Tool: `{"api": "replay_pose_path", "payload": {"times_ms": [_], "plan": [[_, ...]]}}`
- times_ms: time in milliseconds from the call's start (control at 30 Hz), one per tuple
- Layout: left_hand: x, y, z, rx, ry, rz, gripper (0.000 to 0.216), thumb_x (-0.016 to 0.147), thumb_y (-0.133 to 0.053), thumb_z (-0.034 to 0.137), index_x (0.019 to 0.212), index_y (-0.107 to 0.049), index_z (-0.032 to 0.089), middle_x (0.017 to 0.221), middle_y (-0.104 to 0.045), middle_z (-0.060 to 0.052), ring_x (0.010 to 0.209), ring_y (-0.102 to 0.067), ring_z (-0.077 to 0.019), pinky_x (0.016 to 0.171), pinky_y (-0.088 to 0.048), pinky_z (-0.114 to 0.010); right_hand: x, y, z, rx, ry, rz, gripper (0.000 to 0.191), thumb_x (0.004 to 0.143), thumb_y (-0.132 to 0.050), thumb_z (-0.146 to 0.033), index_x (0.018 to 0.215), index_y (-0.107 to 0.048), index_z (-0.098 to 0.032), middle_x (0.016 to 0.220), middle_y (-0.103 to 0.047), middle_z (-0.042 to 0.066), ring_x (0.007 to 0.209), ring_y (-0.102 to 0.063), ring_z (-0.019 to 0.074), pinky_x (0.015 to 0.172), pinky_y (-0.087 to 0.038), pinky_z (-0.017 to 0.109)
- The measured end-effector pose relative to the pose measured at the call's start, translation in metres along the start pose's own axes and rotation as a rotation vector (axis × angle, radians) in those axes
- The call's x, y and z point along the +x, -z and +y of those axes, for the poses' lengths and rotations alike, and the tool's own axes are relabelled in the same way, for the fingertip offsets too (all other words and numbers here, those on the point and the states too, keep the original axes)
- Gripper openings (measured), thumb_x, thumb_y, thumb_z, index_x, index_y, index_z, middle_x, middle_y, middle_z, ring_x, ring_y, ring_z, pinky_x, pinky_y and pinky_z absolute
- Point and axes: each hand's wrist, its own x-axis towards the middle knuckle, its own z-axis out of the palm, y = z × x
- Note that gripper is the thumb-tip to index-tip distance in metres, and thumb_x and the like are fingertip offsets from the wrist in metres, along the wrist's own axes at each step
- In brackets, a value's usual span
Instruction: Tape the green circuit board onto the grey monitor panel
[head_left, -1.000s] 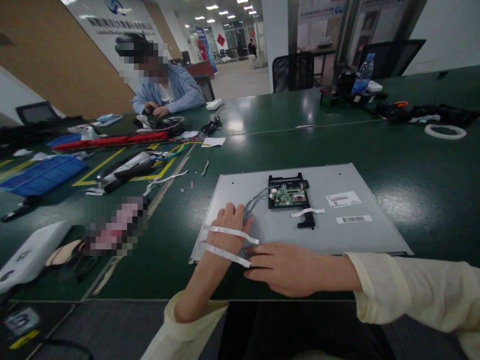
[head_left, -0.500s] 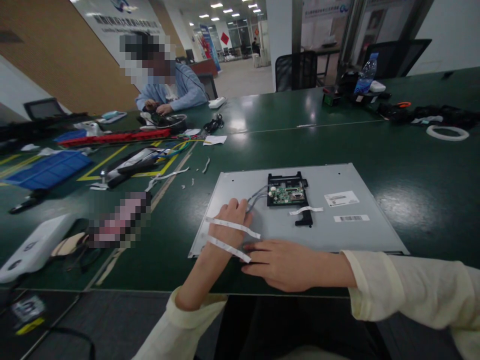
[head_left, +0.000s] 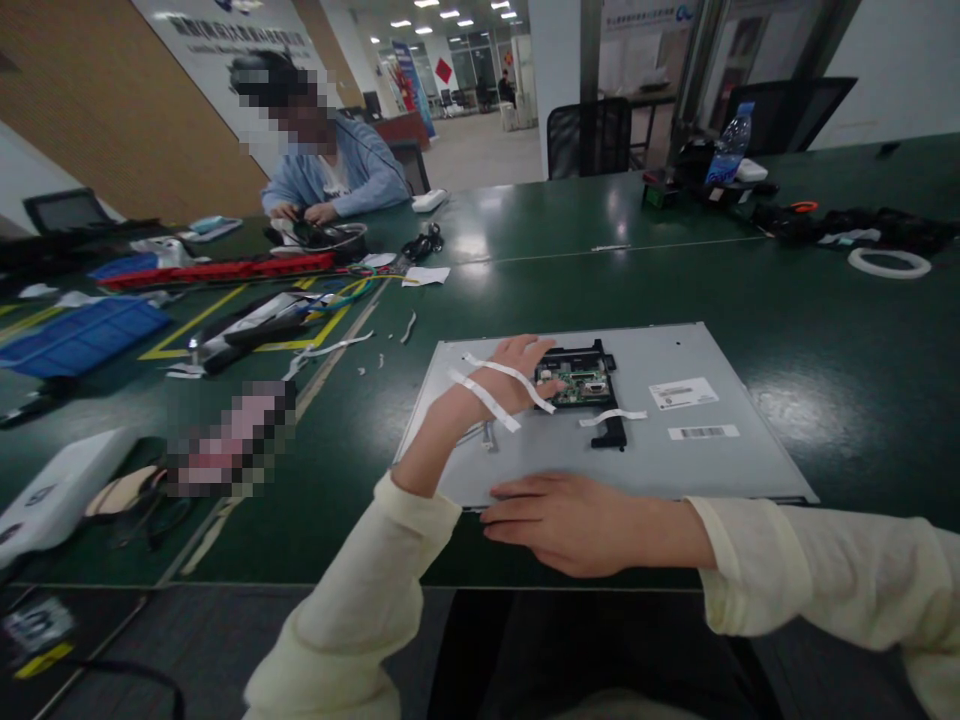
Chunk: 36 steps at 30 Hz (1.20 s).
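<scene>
A flat grey metal panel [head_left: 712,460] lies on the table in front of me. On it sits a black bracket [head_left: 611,430] with a green circuit board [head_left: 581,387]. My left hand [head_left: 499,382] reaches over the bracket's left end, thumb and fingers apart, touching or just above it. Two white tape strips [head_left: 491,402] cling to the back of that hand. Thin grey cables [head_left: 486,435] show below it, partly covered. My right hand [head_left: 574,525] rests at the panel's front edge, fingers stretched out, holding nothing. Another white strip [head_left: 613,416] crosses the bracket's lower arm.
Left of the panel lie tape scraps [head_left: 409,327], a phone-like object [head_left: 232,440], a white device [head_left: 67,490] and a blue tray [head_left: 86,335]. A co-worker [head_left: 337,165] sits across the table. A water bottle [head_left: 730,145] and white ring [head_left: 889,263] are at far right.
My left hand has moved forward and right, from the cables to the bracket's left end, with the strips still on it. My right hand has stayed at the front edge.
</scene>
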Motion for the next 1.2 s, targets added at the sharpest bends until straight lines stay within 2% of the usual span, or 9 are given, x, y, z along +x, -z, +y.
{"api": "replay_pose_path", "payload": {"times_ms": [100,200,333,467,667,833,1200], "plan": [[0.016,-0.026,0.005,0.029,0.020,-0.098,0.074,0.082,-0.052,0.054,0.141,-0.029,0.016,0.147,-0.029,-0.017,0.136,-0.024,-0.0339,0.107,-0.028,-0.050,0.000,-0.001,0.004,0.035,-0.012,-0.002,0.041,0.087,-0.044,-0.012,0.128,-0.050,-0.012,0.139,-0.047,0.006,0.135,-0.030,0.0155,0.113,-0.024,0.032],[0.026,-0.042,0.004,0.015,0.023,-0.125,0.084,0.078,-0.055,0.058,0.144,-0.023,0.017,0.151,-0.021,-0.017,0.138,-0.015,-0.0386,0.106,-0.025,-0.056,-0.001,0.000,0.009,0.062,-0.014,0.002,0.042,0.086,-0.046,-0.009,0.128,-0.051,-0.010,0.138,-0.048,0.007,0.136,-0.029,0.0160,0.112,-0.025,0.032],[0.034,-0.051,-0.003,-0.020,-0.076,-0.056,0.088,0.075,-0.059,0.057,0.144,-0.022,0.017,0.150,-0.024,-0.015,0.139,-0.013,-0.0375,0.108,-0.022,-0.057,0.000,0.002,0.016,0.076,-0.005,0.021,0.040,0.087,-0.044,-0.009,0.126,-0.052,-0.010,0.135,-0.050,0.008,0.135,-0.030,0.0156,0.111,-0.026,0.033],[0.034,-0.060,-0.010,-0.028,-0.140,0.039,0.078,0.079,-0.056,0.058,0.139,-0.032,0.015,0.148,-0.028,-0.016,0.140,-0.012,-0.0334,0.112,-0.018,-0.053,0.001,0.003,0.017,0.081,-0.015,0.030,0.037,0.089,-0.044,-0.011,0.124,-0.053,-0.011,0.134,-0.052,0.008,0.132,-0.033,0.0154,0.109,-0.030,0.034],[0.029,-0.061,-0.007,-0.056,-0.139,0.052,0.072,0.085,-0.048,0.056,0.140,-0.031,0.014,0.150,-0.026,-0.015,0.137,-0.026,-0.0288,0.111,-0.022,-0.045,0.001,0.002,0.016,0.085,-0.033,0.037,0.035,0.091,-0.042,-0.013,0.124,-0.054,-0.012,0.133,-0.053,0.006,0.132,-0.034,0.0165,0.109,-0.029,0.033],[0.026,-0.058,-0.003,-0.043,-0.126,0.037,0.070,0.085,-0.049,0.054,0.141,-0.030,0.015,0.149,-0.028,-0.015,0.137,-0.025,-0.0281,0.110,-0.023,-0.046,0.000,0.002,0.016,0.091,-0.034,0.042,0.037,0.089,-0.045,-0.013,0.125,-0.053,-0.013,0.134,-0.051,0.008,0.131,-0.035,0.0166,0.107,-0.032,0.034],[0.023,-0.063,-0.002,-0.004,-0.109,0.059,0.069,0.085,-0.047,0.056,0.141,-0.031,0.019,0.149,-0.028,-0.013,0.137,-0.025,-0.0299,0.108,-0.023,-0.049,0.001,0.002,0.015,0.065,-0.036,0.032,0.035,0.092,-0.041,-0.014,0.125,-0.054,-0.012,0.134,-0.051,0.005,0.132,-0.034,0.0186,0.110,-0.028,0.034]]}}
